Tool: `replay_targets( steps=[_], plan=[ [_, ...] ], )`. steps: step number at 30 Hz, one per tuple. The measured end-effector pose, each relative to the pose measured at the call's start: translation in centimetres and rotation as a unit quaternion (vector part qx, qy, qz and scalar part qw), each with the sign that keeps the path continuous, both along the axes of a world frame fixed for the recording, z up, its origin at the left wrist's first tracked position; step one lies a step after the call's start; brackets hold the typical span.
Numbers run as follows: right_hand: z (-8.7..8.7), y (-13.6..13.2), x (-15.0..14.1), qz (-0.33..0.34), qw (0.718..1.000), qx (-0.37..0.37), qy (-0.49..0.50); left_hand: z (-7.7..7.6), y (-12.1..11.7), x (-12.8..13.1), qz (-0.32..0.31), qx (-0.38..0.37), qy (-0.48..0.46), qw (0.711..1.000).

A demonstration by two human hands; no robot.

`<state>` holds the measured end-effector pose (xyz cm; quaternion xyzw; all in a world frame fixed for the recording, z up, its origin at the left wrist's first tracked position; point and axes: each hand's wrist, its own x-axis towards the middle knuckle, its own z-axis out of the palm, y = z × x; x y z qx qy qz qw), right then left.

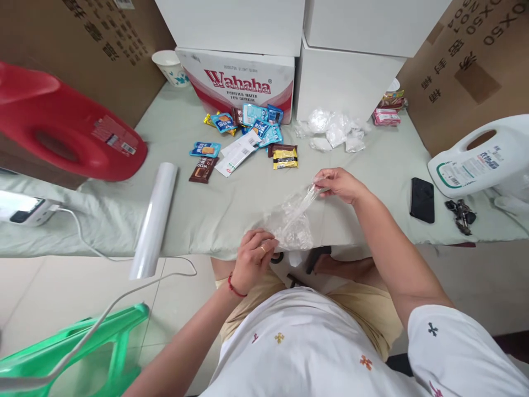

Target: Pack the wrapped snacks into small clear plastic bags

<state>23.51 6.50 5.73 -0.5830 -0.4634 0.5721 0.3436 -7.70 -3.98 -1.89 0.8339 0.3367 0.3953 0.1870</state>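
Observation:
Near the table's front edge lies a clear plastic bag (294, 226) with small transparent pieces in it, too fine to make out. My right hand (335, 184) pinches the gathered, stretched top of this bag between thumb and fingers. At the bag's lower left, my left hand (255, 255) has its fingers curled on the edge of the plastic. A ring and a red cord bracelet show on my left hand and wrist. Beyond the bag, a pile of crumpled clear plastic packets (330, 129) rests against the white boxes.
Snack packets (260, 124) and a white paper slip (238, 153) lie before the Wahaha carton (243, 82). Leftward are a plastic film roll (155, 220) and red jug (78, 132). Rightward are a phone (422, 199), keys (461, 216) and white jug (479, 157). A green stool (119, 347) stands below.

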Motion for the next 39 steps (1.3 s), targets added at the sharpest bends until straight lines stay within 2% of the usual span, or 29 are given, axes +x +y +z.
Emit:
replay_targets(
  steps=[4, 7, 10, 13, 14, 16, 18, 19, 21, 23, 25, 26, 28, 30, 32, 34, 37, 39],
  plan=[
    [-0.2, 0.4, 0.6, -0.066, 0.995, -0.046, 0.055, 1.7, 1.0, -2.1, 0.047, -0.004, -0.028, 0.999],
    [-0.7, 0.6, 0.6, -0.093, 0.985, -0.079, 0.124, 2.3, 1.4, -3.3, 0.061, -0.026, -0.033, 0.997],
    [-1.1, 1.2, 0.4, -0.139, 0.964, -0.108, 0.200, 2.6, 1.0, -3.8, 0.023, -0.076, -0.037, 0.996],
    [-1.2, 2.1, -0.2, -0.171, 0.949, -0.119, 0.235, 2.7, 0.4, -3.7, -0.018, -0.128, -0.052, 0.990],
    [-1.2, 2.3, -0.5, -0.169, 0.950, -0.120, 0.235, 2.8, 0.4, -3.5, -0.002, -0.145, -0.069, 0.987],
    [-1.2, 2.5, -0.9, -0.138, 0.956, -0.119, 0.231, 2.8, 0.9, -2.9, 0.082, -0.192, -0.116, 0.971],
    [-1.3, 2.5, -1.2, -0.094, 0.962, -0.116, 0.230, 2.8, 2.3, -2.0, 0.169, -0.239, -0.150, 0.944],
    [-1.3, 2.5, -1.4, -0.073, 0.964, -0.115, 0.230, 2.8, 3.3, -1.4, 0.189, -0.261, -0.151, 0.934],
    [-1.3, 2.6, -1.6, -0.043, 0.966, -0.115, 0.229, 2.7, 5.5, 0.1, 0.163, -0.284, -0.136, 0.935],
    [-1.3, 2.9, -1.9, -0.024, 0.968, -0.107, 0.226, 2.5, 7.5, 1.7, 0.074, -0.338, -0.101, 0.933],
    [-1.0, 3.1, -2.2, -0.016, 0.973, -0.071, 0.220, 2.3, 8.8, 3.4, 0.001, -0.393, -0.078, 0.916],
    [-0.7, 3.2, -2.3, -0.012, 0.976, -0.043, 0.215, 2.2, 9.2, 4.2, -0.014, -0.416, -0.077, 0.906],
    [0.0, 2.9, -2.3, -0.010, 0.981, 0.023, 0.191, 2.1, 9.4, 5.4, 0.000, -0.449, -0.095, 0.888],
    [0.7, 1.8, -2.0, -0.058, 0.983, 0.089, 0.149, 2.0, 9.3, 6.1, 0.046, -0.468, -0.140, 0.871],
    [1.1, -0.2, -1.8, -0.150, 0.972, 0.144, 0.109, 1.8, 9.1, 6.5, 0.101, -0.459, -0.195, 0.861],
    [0.8, -3.1, -2.3, -0.216, 0.960, 0.157, 0.084, 1.6, 8.7, 6.9, 0.163, -0.422, -0.240, 0.859],
    [-0.7, -7.8, -5.0, -0.192, 0.975, 0.091, 0.067, 1.6, 7.7, 7.8, 0.238, -0.368, -0.274, 0.856],
    [-2.2, -10.0, -7.8, -0.159, 0.984, 0.072, 0.037, 1.7, 6.8, 8.6, 0.253, -0.357, -0.286, 0.852]
  ],
)
